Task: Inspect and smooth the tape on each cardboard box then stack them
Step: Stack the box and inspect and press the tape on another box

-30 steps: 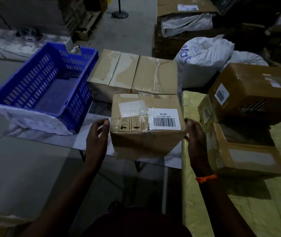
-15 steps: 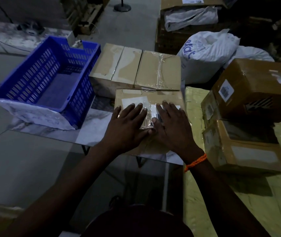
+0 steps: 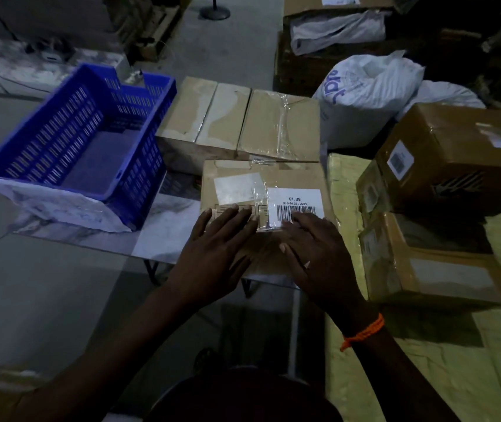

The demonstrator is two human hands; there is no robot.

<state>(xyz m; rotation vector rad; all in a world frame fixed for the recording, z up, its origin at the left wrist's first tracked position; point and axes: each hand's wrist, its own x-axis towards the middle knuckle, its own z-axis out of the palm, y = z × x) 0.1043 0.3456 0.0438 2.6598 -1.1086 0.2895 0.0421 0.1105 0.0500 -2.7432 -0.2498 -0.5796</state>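
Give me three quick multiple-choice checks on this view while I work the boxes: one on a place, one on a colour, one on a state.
1. Where does the blue crate stand relative to the labelled box?
A. on top of it
B. to its left
C. to its right

2. The band on the right wrist is:
A. green
B. white
C. orange

3. The left hand and right hand are:
A. flat on the labelled box's top, fingers straight
B. gripping its sides, lifting it
C. both inside the crate

Answers:
1 B, the crate sits left of the box.
2 C, the cord shows orange.
3 A, both hands lie flat on the box top, fingertips at the barcode label.
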